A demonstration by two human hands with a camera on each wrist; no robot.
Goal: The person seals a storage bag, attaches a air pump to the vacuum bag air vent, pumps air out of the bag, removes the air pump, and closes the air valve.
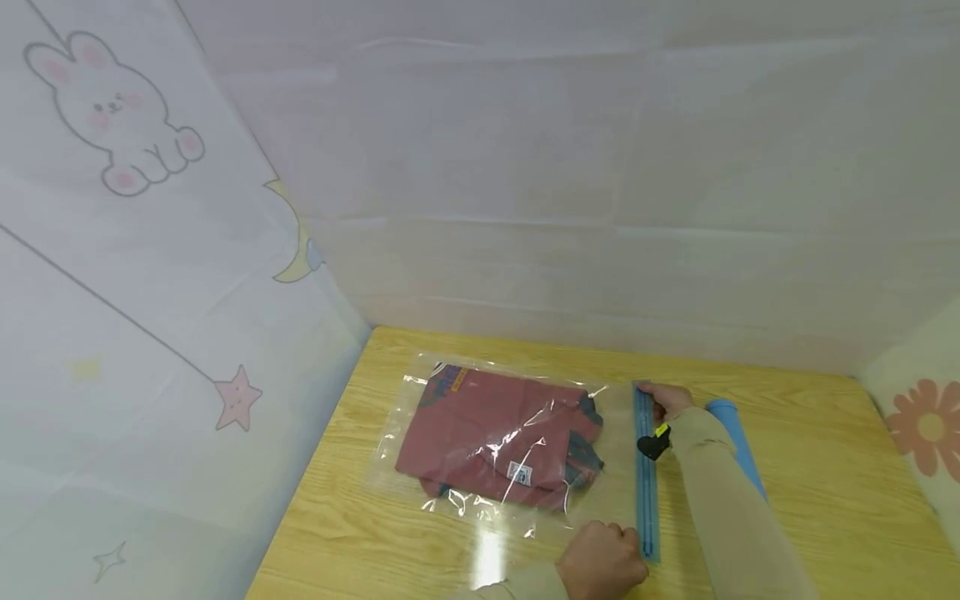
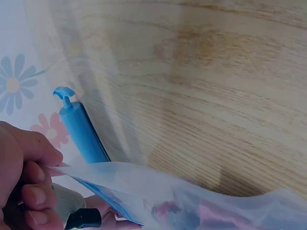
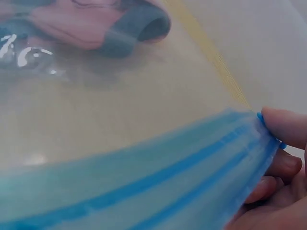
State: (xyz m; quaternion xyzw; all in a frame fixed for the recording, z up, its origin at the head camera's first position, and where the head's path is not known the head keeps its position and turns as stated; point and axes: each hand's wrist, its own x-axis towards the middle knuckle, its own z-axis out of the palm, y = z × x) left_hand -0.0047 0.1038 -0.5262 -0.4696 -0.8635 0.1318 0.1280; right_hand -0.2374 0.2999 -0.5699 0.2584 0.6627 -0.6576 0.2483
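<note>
A clear plastic storage bag [image 1: 611, 492] lies on the table with a folded dark red and teal garment [image 1: 487, 433] inside it. Along the bag's right edge runs a blue zip strip [image 1: 647, 500]. My right hand [image 1: 667, 400] pinches the far end of this strip, where a small blue slider [image 3: 260, 116] shows between thumb and fingers in the right wrist view. At the near end, my left hand [image 1: 602, 562] grips the bag's edge between thumb and curled fingers, the plastic film [image 2: 129, 175] stretching away from it in the left wrist view.
A blue hand pump [image 2: 81, 129] with a T-shaped handle lies to the right of the bag, partly behind the right forearm in the head view. The wooden table [image 1: 825, 467] meets printed wall sheets [image 1: 525, 208] at the back and sides.
</note>
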